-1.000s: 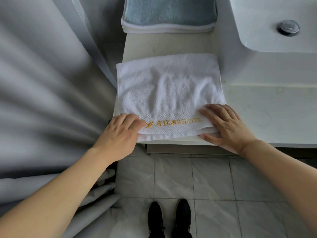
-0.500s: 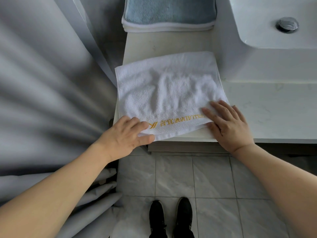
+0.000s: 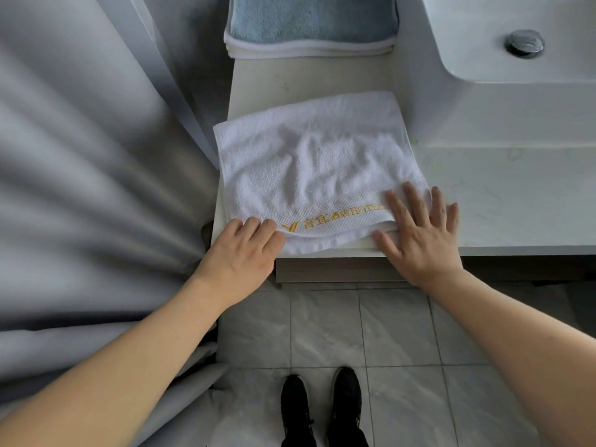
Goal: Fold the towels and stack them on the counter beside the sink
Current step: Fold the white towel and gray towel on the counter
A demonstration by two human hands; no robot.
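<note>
White towel (image 3: pixel 309 169) lies folded, rumpled, gold lettering at its near hem; left hand (image 3: pixel 242 256) curled on its corner — right hand (image 3: pixel 419 233) flat, fingers spread.

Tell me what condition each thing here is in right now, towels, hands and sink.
white towel: folded, flat on the counter, a little rumpled
blue towel: folded, on top of the stack behind
left hand: fingers curled at the white towel's near left corner
right hand: flat, fingers spread, pressing its near right corner
sink: dry, stopper in place
</note>
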